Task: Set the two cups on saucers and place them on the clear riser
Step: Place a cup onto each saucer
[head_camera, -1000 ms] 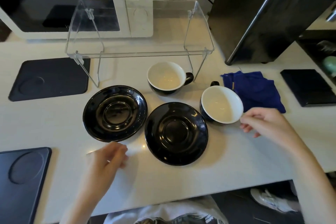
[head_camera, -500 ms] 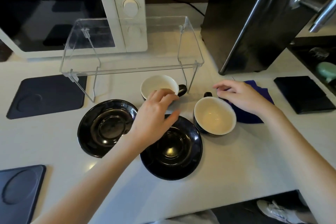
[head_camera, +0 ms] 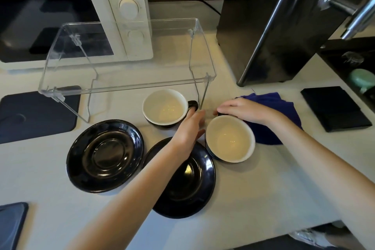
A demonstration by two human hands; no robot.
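Two black cups with white insides stand on the white counter: the far cup (head_camera: 164, 107) by the riser's right leg and the near cup (head_camera: 229, 140) to its right. Two empty black saucers lie in front, the left saucer (head_camera: 105, 154) and the right saucer (head_camera: 192, 189), which my left forearm partly covers. My left hand (head_camera: 188, 130) reaches between the cups, with a fingertip hooked at the far cup's handle. My right hand (head_camera: 245, 110) lies over the near cup's hidden handle, fingers curled down. The clear riser (head_camera: 125, 87) stands behind with nothing on it.
A blue cloth (head_camera: 269, 107) lies under my right wrist. A white microwave (head_camera: 125, 6) stands behind the riser and a tall black appliance (head_camera: 274, 26) at the back right. Dark mats lie at the left (head_camera: 36, 115), front left (head_camera: 12, 225) and right (head_camera: 334, 107).
My left hand moved from the near counter edge up over the right saucer to the far cup's handle. My right hand shifted from the near cup's rim to its handle side.
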